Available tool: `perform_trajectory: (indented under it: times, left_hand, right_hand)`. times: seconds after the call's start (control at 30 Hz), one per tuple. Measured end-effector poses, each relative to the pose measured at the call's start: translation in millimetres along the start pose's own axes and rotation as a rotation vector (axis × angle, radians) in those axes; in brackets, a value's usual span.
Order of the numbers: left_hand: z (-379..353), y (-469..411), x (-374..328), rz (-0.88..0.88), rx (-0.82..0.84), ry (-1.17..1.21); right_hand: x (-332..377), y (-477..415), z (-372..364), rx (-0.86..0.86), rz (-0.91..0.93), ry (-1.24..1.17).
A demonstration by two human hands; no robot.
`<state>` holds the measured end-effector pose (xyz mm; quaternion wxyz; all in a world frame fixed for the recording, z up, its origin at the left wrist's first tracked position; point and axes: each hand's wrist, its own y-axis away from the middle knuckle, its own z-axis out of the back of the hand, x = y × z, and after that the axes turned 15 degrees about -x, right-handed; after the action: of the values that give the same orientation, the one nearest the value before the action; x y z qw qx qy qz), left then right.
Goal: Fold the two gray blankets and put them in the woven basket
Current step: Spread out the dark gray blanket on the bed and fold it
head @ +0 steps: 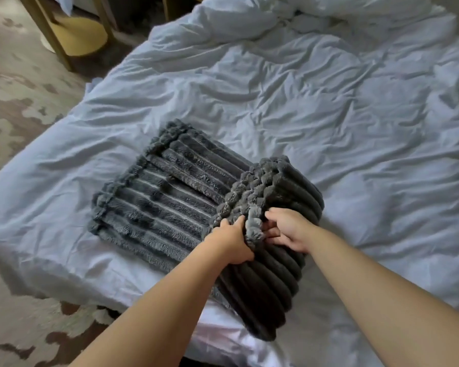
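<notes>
A gray ribbed plush blanket (159, 207) lies folded flat on the near left part of the bed. Over its right side lies a thick folded-over part of gray ribbed blanket (273, 276), raised at the edge; I cannot tell whether it is a second blanket. My left hand (233, 242) grips the ruffled edge of that raised fold from the left. My right hand (289, 231) holds the same edge from the right, its fingers curled into the plush. No woven basket is in view.
The bed is covered by a rumpled white duvet (329, 107). A patterned beige and brown carpet (19, 102) lies to the left. At the back left stand wooden furniture legs (45, 27) with a yellow round object (80, 35) under them.
</notes>
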<state>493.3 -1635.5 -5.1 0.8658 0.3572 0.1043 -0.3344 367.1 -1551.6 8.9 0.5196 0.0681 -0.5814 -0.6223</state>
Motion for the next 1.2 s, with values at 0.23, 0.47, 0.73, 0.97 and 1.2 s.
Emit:
perform_trajectory:
  times: [0.23,0.47,0.73,0.97,1.2]
  left_hand:
    - [-23.4,6.2,38.7,0.193,-0.256,0.270]
    - [-30.4,18.6,38.2,0.209,-0.226,0.180]
    - [19.0,-18.9,27.3,0.397,0.068,0.331]
    - [31.0,-67.0,-41.1,0.266,-0.332,0.144]
    - [-9.2,-125.8,-40.6,0.198,-0.190,-0.058]
  right_hand:
    - [-20.9,-19.4,56.3,-0.589,0.641,0.548]
    - [-4.5,-60.5,42.7,-0.451,0.499,0.604]
    - [1.5,-106.2,16.1,-0.452,0.331,0.756]
    - [6.8,-114.7,12.0,-0.472,0.276,0.791]
    - [-28.5,-109.5,39.9,-0.553,0.402,-0.140]
